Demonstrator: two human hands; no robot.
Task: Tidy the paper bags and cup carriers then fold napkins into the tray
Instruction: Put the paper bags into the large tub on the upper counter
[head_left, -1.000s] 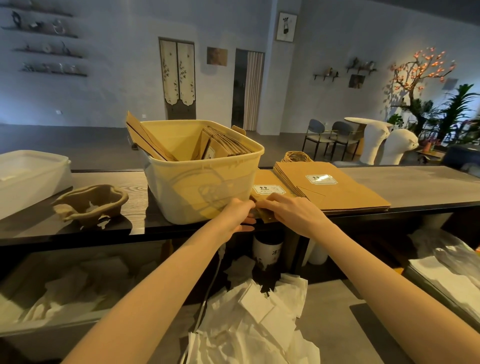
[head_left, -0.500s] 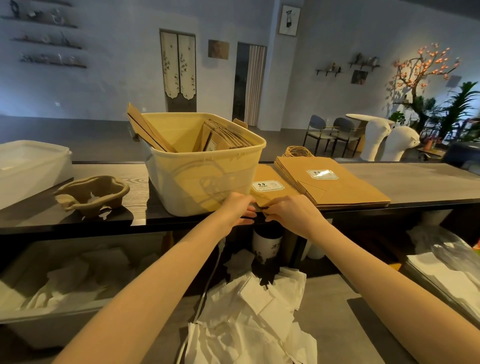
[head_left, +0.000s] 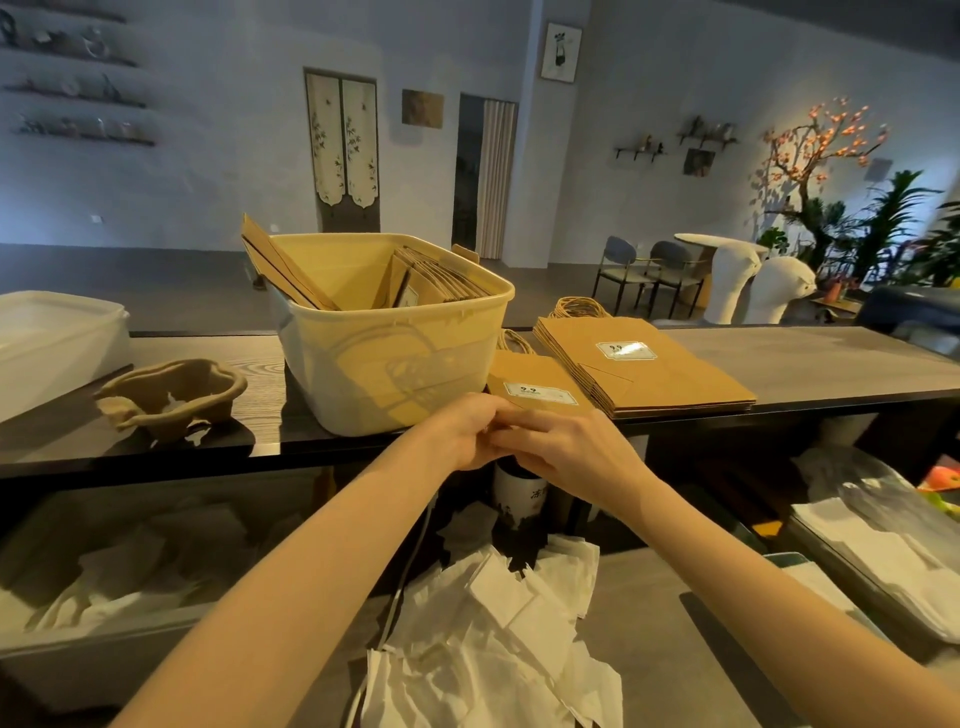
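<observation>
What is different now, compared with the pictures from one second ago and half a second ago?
Very little. Both hands, the left hand and right hand, stay together on the near edge of the small paper bag, only closing slightly toward each other. The yellow bin, the bag stack and the cup carrier have not moved.

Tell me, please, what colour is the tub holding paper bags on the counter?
Pale yellow tub, seen best in the head view.
</observation>
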